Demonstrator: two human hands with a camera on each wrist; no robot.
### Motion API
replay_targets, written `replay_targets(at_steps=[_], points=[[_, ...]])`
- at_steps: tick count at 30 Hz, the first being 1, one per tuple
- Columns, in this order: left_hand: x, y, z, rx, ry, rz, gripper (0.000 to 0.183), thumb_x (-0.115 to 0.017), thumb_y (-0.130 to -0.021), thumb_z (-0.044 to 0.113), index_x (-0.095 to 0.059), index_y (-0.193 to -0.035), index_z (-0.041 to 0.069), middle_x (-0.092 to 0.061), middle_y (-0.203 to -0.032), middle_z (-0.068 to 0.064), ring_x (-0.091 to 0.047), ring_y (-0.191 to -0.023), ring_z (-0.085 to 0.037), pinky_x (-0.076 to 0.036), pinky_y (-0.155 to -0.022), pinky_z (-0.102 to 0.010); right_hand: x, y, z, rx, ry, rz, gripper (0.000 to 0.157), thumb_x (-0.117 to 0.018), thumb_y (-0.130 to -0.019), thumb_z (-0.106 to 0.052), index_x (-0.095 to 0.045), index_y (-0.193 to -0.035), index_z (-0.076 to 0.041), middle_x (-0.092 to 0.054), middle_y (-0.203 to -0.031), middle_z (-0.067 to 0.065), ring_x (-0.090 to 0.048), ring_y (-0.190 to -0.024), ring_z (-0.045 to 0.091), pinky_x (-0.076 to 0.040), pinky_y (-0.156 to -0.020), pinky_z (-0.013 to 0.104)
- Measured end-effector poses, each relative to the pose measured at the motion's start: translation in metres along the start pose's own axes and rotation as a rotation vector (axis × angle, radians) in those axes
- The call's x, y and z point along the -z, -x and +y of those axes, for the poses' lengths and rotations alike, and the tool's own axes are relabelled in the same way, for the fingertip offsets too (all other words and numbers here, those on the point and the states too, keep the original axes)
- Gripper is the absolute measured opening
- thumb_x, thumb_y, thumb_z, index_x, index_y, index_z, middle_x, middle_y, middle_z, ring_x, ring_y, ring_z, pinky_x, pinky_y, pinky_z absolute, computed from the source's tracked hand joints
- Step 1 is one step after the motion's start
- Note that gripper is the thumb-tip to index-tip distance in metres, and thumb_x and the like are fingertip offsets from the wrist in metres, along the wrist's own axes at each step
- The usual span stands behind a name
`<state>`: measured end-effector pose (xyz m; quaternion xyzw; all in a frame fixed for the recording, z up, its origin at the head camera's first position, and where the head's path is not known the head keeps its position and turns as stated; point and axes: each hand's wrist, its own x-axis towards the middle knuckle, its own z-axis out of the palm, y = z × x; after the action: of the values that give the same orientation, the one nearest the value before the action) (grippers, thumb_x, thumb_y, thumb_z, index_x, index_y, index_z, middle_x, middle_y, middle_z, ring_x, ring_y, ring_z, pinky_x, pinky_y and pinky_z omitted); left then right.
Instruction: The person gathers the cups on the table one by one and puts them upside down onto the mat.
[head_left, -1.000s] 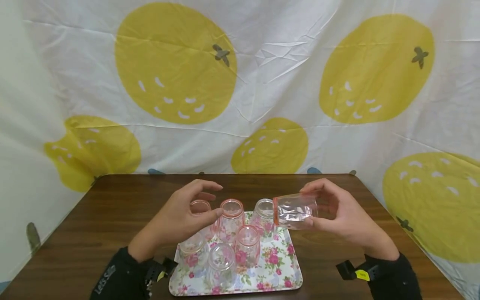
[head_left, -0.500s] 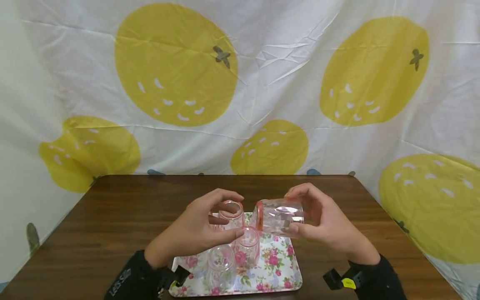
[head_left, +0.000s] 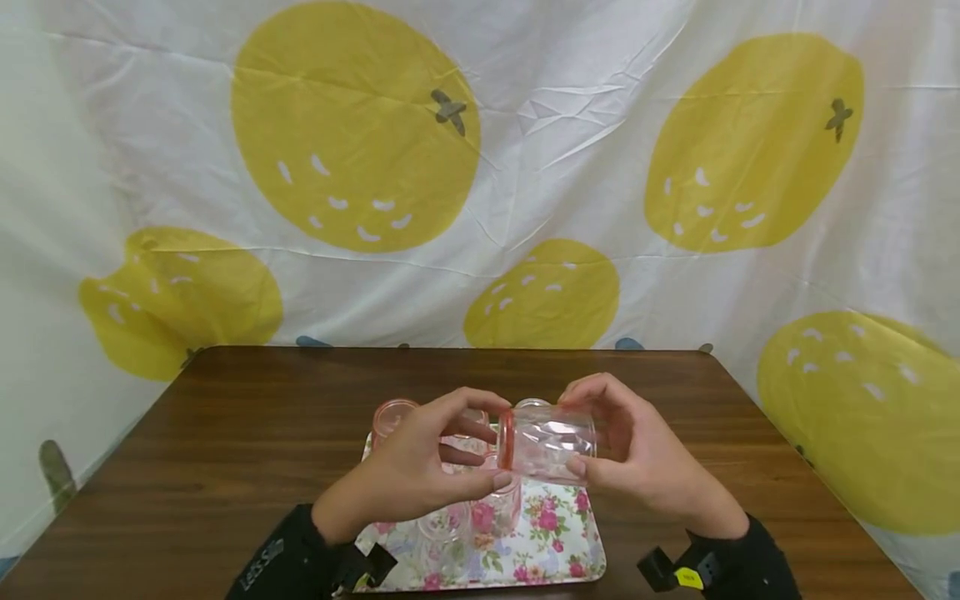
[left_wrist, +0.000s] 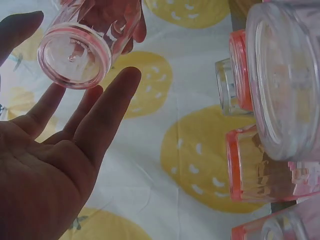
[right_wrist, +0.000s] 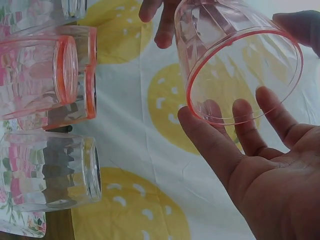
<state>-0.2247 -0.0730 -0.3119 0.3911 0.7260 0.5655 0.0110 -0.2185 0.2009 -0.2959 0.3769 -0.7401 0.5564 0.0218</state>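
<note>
A clear pink-tinted drinking glass (head_left: 555,445) lies sideways in the air above the tray, its thick pink base to the left. My right hand (head_left: 647,458) holds it near the open rim, thumb in front and fingers behind. In the right wrist view the pink rim of this glass (right_wrist: 240,75) faces the camera. My left hand (head_left: 431,465) is at the base end, thumb and fingers spread around it. In the left wrist view those fingers (left_wrist: 107,117) are stretched out close to the base, uncurled.
Beneath the hands is a floral tray (head_left: 558,542) with several upside-down glasses, some pink, some clear; the left hand hides part of them. A clear glass (right_wrist: 50,170) shows in the right wrist view. The brown table (head_left: 225,433) meets a lemon-print cloth (head_left: 540,167) behind.
My right hand has carried the sideways glass left over the tray. My left hand has moved right to meet its base, and the gap between the two has closed.
</note>
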Motion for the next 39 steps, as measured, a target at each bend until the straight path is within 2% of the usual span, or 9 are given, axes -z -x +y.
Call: replay_targets(at_steps=[9,19,23,26,30,35,39], points=[[-0.003,-0.001,0.001,-0.012,0.081,0.025,0.047,-0.079,-0.084,0.010,-0.058,-0.126,0.010,-0.064,-0.117,-0.017,-0.068,-0.099,-0.020,-0.063,-0.076,-0.034,-0.007,-0.001,-0.001,0.031,-0.002,0.010,0.048,-0.070,-0.078,0.016,-0.049,-0.120,0.004,-0.044,-0.122,0.028,-0.060,-0.105,0.033,-0.062,-0.082,0.037],[-0.006,-0.001,0.001,-0.007,0.104,0.058,0.043,-0.079,-0.083,0.008,-0.061,-0.122,0.008,-0.065,-0.114,-0.021,-0.069,-0.096,-0.021,-0.063,-0.077,-0.035,-0.005,0.001,-0.001,0.031,0.013,-0.002,0.050,-0.071,-0.077,0.015,-0.049,-0.120,0.002,-0.047,-0.123,0.019,-0.060,-0.106,0.032,-0.062,-0.084,0.037],[-0.007,-0.001,0.002,-0.014,0.106,0.065,0.043,-0.079,-0.083,0.008,-0.062,-0.122,0.008,-0.066,-0.114,-0.020,-0.070,-0.096,-0.021,-0.063,-0.077,-0.035,-0.002,0.002,-0.001,0.022,-0.006,-0.021,0.046,-0.066,-0.084,0.013,-0.047,-0.124,0.005,-0.048,-0.126,0.015,-0.058,-0.111,0.032,-0.061,-0.085,0.036],[-0.007,-0.001,0.002,-0.011,0.099,0.071,0.043,-0.080,-0.082,0.009,-0.063,-0.121,0.008,-0.066,-0.113,-0.018,-0.070,-0.096,-0.021,-0.063,-0.077,-0.034,0.004,0.003,-0.003,0.022,0.014,-0.013,0.037,-0.058,-0.092,0.009,-0.045,-0.127,0.008,-0.052,-0.126,0.014,-0.057,-0.114,0.035,-0.061,-0.085,0.035],[-0.007,-0.003,0.001,0.004,0.085,0.074,0.044,-0.081,-0.081,0.010,-0.063,-0.121,0.010,-0.066,-0.114,-0.017,-0.069,-0.096,-0.021,-0.063,-0.079,-0.034,0.015,0.004,-0.007,0.026,0.098,0.053,0.029,-0.048,-0.099,0.006,-0.044,-0.127,0.011,-0.056,-0.124,0.008,-0.058,-0.114,0.036,-0.060,-0.087,0.032],[-0.010,-0.003,-0.001,-0.001,0.041,0.060,0.044,-0.080,-0.083,0.015,-0.063,-0.123,0.011,-0.065,-0.117,-0.013,-0.068,-0.098,-0.018,-0.063,-0.081,-0.033,0.029,0.008,-0.014,0.040,0.132,0.102,0.029,-0.041,-0.099,0.010,-0.041,-0.127,0.015,-0.055,-0.124,0.005,-0.057,-0.113,0.031,-0.058,-0.090,0.030],[-0.012,-0.007,0.000,-0.035,-0.051,0.048,0.044,-0.081,-0.082,0.017,-0.065,-0.123,0.016,-0.066,-0.116,-0.007,-0.068,-0.098,-0.015,-0.063,-0.081,-0.033,0.037,0.010,-0.019,0.053,0.150,0.133,0.031,-0.040,-0.097,0.013,-0.042,-0.128,0.013,-0.056,-0.123,0.006,-0.057,-0.112,0.029,-0.057,-0.090,0.027]])
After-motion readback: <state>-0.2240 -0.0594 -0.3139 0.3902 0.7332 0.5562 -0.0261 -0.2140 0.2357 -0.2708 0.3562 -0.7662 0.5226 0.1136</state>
